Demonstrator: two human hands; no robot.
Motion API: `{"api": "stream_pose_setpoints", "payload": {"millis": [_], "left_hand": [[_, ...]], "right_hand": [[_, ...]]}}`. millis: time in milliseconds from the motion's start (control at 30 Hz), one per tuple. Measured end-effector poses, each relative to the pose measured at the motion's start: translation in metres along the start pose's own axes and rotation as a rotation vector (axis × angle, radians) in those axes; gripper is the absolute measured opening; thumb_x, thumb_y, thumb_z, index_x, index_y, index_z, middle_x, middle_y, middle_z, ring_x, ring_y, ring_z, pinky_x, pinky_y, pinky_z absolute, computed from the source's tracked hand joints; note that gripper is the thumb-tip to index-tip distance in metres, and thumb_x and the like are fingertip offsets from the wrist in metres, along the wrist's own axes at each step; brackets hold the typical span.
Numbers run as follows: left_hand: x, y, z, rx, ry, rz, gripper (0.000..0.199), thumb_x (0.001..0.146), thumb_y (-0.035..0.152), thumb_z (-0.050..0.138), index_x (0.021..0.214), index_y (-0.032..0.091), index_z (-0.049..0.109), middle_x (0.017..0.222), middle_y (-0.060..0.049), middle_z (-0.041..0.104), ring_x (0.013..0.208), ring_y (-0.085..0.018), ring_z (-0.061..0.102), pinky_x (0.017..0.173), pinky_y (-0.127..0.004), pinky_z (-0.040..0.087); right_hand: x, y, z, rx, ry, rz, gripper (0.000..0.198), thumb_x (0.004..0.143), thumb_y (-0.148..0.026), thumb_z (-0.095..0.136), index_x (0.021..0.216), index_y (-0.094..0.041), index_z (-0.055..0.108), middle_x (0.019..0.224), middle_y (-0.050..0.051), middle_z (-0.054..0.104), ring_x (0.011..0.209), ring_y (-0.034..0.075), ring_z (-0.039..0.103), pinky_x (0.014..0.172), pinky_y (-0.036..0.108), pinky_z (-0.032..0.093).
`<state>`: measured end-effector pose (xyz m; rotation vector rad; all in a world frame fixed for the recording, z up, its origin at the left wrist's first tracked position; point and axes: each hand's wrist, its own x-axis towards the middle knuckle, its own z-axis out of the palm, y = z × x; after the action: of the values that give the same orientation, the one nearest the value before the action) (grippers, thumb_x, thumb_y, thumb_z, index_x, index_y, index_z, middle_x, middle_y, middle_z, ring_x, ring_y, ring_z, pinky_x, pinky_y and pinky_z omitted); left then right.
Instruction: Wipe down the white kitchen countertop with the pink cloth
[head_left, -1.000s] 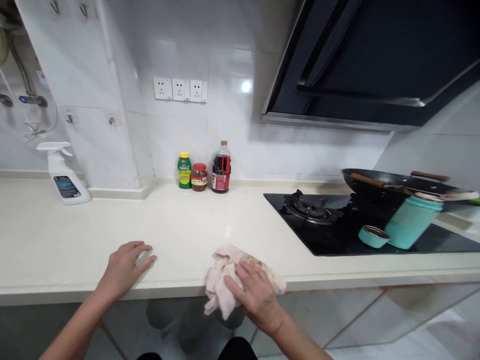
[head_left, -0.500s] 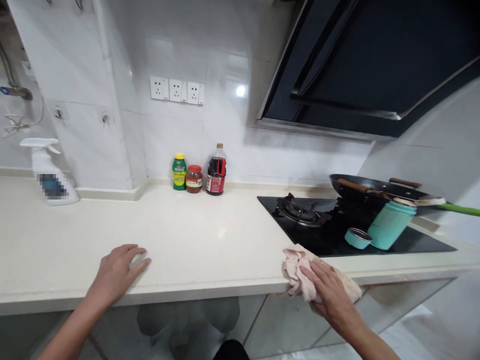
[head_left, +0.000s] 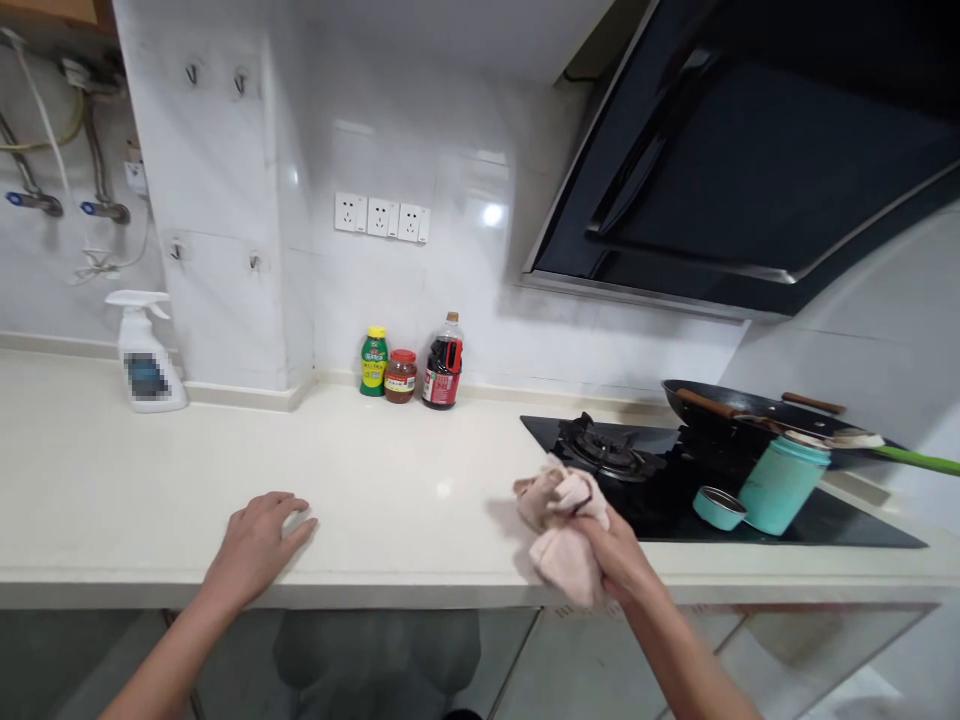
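My right hand (head_left: 616, 555) grips a crumpled pale pink cloth (head_left: 568, 562) over the front of the white countertop (head_left: 390, 480), beside the left corner of the black gas stove (head_left: 645, 510). Part of the cloth hangs loosely below the fingers, which it partly covers. My left hand (head_left: 259, 540) rests on the counter near its front edge, fingers apart, with nothing in it.
Against the back wall stand a green bottle (head_left: 373, 365), a red-lidded jar (head_left: 400, 378) and a dark sauce bottle (head_left: 443, 368). A white spray bottle (head_left: 150, 365) is at left. On the stove are a wok (head_left: 735, 410), a turquoise flask (head_left: 786, 485) and its cup (head_left: 720, 508).
My right hand has lifted the cloth from the counter's front edge and carried it left. The left hand stays on the counter. The view has shifted up and left.
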<state>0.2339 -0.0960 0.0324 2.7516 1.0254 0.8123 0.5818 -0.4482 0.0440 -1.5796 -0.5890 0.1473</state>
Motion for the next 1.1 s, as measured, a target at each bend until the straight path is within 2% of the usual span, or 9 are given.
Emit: {"api": "stream_pose_setpoints", "payload": {"millis": [67,167,300,400,567,700,900,1000,1100], "left_hand": [[0.0,-0.001,0.0,-0.01,0.002,0.004,0.044,0.09,0.051,0.045,0.109,0.023,0.073,0.126,-0.011,0.069,0.123,-0.032,0.058,0.099,-0.046,0.044],[0.0,-0.001,0.0,-0.021,0.0,-0.004,0.044,0.089,0.052,0.046,0.109,0.023,0.073,0.125,-0.011,0.069,0.123,-0.032,0.059,0.098,-0.045,0.044],[0.0,0.0,-0.001,-0.024,-0.009,-0.017,0.045,0.09,0.051,0.044,0.109,0.023,0.073,0.126,-0.01,0.069,0.123,-0.032,0.058,0.1,-0.045,0.043],[0.001,0.001,-0.001,-0.017,-0.021,-0.026,0.046,0.089,0.051,0.043,0.109,0.023,0.073,0.126,-0.01,0.069,0.123,-0.031,0.058,0.1,-0.045,0.042],[0.001,0.002,-0.004,-0.014,-0.034,-0.034,0.045,0.089,0.05,0.044,0.109,0.023,0.073,0.127,-0.011,0.069,0.123,-0.032,0.058,0.1,-0.046,0.042],[-0.001,0.003,-0.003,-0.014,-0.003,-0.018,0.041,0.088,0.049,0.047,0.106,0.023,0.074,0.124,-0.011,0.07,0.12,-0.031,0.06,0.098,-0.044,0.044],[-0.005,0.004,-0.001,-0.027,0.061,0.016,0.035,0.087,0.045,0.052,0.103,0.025,0.075,0.12,-0.01,0.073,0.117,-0.029,0.062,0.097,-0.044,0.047],[-0.005,0.0,0.002,-0.043,0.077,0.042,0.036,0.088,0.048,0.052,0.103,0.024,0.075,0.117,-0.01,0.074,0.114,-0.03,0.065,0.096,-0.046,0.049],[-0.006,-0.006,0.009,-0.05,0.124,0.071,0.035,0.088,0.049,0.054,0.104,0.026,0.075,0.113,-0.009,0.075,0.11,-0.029,0.067,0.094,-0.045,0.051]], "right_hand": [[0.02,-0.009,-0.011,0.087,-0.046,0.048,0.075,0.066,-0.052,0.073,0.13,-0.017,0.056,0.114,0.011,0.07,0.102,0.033,0.067,0.083,0.038,0.059],[0.043,-0.001,-0.045,-0.129,-0.138,0.024,0.079,0.064,-0.06,0.075,0.128,-0.016,0.058,0.117,0.013,0.068,0.105,0.033,0.066,0.087,0.042,0.058],[0.06,0.014,-0.093,-0.452,0.054,-0.012,0.09,0.057,-0.063,0.066,0.131,-0.012,0.053,0.119,0.021,0.062,0.108,0.04,0.061,0.092,0.055,0.052],[0.063,0.012,-0.104,-0.593,0.099,-0.118,0.075,0.067,-0.065,0.054,0.123,-0.015,0.058,0.124,0.019,0.059,0.108,0.037,0.06,0.099,0.054,0.048],[0.061,0.007,-0.08,-0.772,-0.066,-0.279,0.057,0.085,-0.065,0.045,0.122,-0.026,0.065,0.134,0.008,0.058,0.125,0.031,0.052,0.112,0.047,0.038],[0.052,0.029,-0.061,-0.912,-0.226,-0.253,0.068,0.085,-0.071,0.044,0.131,-0.025,0.063,0.143,0.009,0.053,0.138,0.036,0.04,0.119,0.059,0.024],[0.027,0.043,-0.044,-1.031,-0.444,-0.221,0.075,0.094,-0.074,0.035,0.156,-0.031,0.037,0.164,0.004,0.014,0.151,0.032,0.002,0.122,0.062,0.007],[0.031,0.032,-0.03,-0.998,-0.58,-0.181,0.067,0.093,-0.071,0.041,0.149,-0.035,0.048,0.163,0.003,0.018,0.151,0.032,0.007,0.122,0.061,0.011],[0.053,0.03,-0.013,-0.988,-0.545,-0.205,0.058,0.085,-0.066,0.054,0.127,-0.028,0.064,0.157,0.009,0.036,0.147,0.035,0.024,0.118,0.059,0.026]]}}
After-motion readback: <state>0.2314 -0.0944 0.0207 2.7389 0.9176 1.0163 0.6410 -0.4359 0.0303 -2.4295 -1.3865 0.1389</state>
